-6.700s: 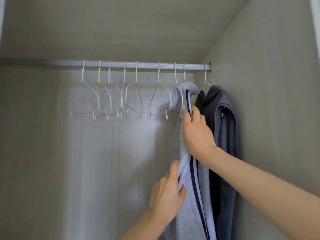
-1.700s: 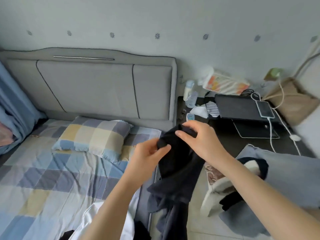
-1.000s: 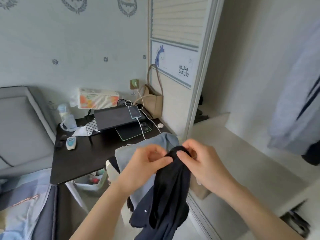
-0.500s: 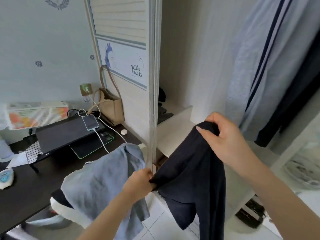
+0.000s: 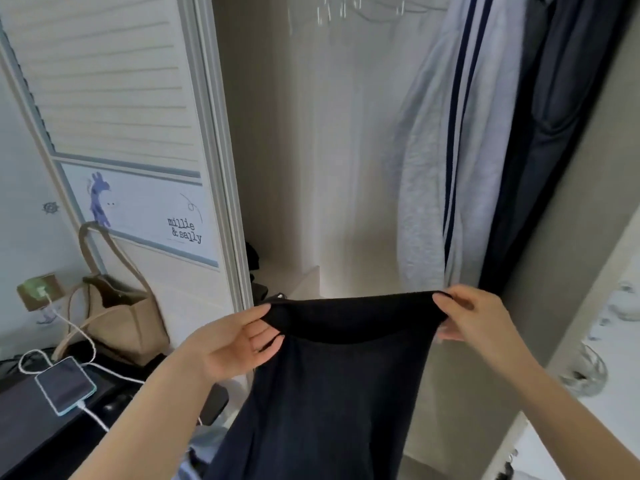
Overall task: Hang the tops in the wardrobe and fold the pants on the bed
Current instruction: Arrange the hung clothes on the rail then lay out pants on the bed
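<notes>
I hold a black garment (image 5: 339,382) stretched wide in front of the open wardrobe (image 5: 311,150). My left hand (image 5: 239,341) pinches its top edge at the left end and my right hand (image 5: 471,320) grips the right end. The cloth hangs down between my forearms. Inside the wardrobe at the right hang a light grey top with dark stripes (image 5: 440,161) and a dark blue top (image 5: 554,116). Blurred white hangers (image 5: 349,8) show at the top edge.
The louvred wardrobe door (image 5: 114,98) stands at the left. Below it a dark desk (image 5: 27,431) carries a charging phone (image 5: 65,384) and a tan bag (image 5: 117,317). A low shelf (image 5: 304,282) sits inside the wardrobe. A white surface with glass items (image 5: 588,372) lies at the right.
I have turned from the bed to face the wardrobe. My hands have moved apart, spreading the black garment's top edge flat between them.
</notes>
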Tool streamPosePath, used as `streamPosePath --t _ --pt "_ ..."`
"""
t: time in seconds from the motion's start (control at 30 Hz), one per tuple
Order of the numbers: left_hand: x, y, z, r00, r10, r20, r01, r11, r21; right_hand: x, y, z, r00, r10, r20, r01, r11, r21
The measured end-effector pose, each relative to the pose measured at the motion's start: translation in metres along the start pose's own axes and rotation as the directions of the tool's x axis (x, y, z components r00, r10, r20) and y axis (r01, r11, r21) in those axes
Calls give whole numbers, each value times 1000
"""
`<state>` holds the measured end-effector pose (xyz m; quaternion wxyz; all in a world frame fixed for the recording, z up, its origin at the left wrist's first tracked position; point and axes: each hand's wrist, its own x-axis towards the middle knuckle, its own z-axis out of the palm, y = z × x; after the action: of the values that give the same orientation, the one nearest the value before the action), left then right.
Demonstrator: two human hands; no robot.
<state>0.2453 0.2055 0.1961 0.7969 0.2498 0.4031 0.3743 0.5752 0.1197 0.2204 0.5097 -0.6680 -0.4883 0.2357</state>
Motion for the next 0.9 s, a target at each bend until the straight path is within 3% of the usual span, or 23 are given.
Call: streamPosePath --t 0.07,0.13,0.2,0.27,0.37,0.47,0.57,0.7,0.77,0.83,0.9 --pt "7 22 8 996 -30 81 32 999 -13 4 -2 7 973 197 123 -229 899 372" --pt "12 42 10 989 -51 142 44 998 52 9 -4 16 921 326 213 -383 667 639" --pt "15 60 10 985 -38 169 14 990 140 13 -7 24 890 384 246 -418 474 775" --pt "16 80 11 983 7 186 -44 980 195 18 -12 29 896 371 242 -405 466 787" --pt "19 113 22 976 129 176 -166 962 217 26 -30 32 937 274 217 -347 670 656" --pt "21 145 47 953 277 122 -301 911 282 40 -63 29 979 184 87 -204 893 400" --pt "25 166 73 916 389 98 -397 839 372 56 -92 30 994 109 20 -110 989 100" --pt "30 189 108 878 460 129 -458 734 500 80 -126 35 989 93 114 -56 956 -287" --pt "31 200 125 838 526 146 -510 658 554 90 -142 34 962 166 215 -60 901 -429" --pt "34 213 140 774 610 171 -561 536 630 98 -159 30 896 283 342 -64 844 -532" --pt "37 225 153 687 692 223 -612 385 691 107 -181 23 858 307 411 -23 823 -568"
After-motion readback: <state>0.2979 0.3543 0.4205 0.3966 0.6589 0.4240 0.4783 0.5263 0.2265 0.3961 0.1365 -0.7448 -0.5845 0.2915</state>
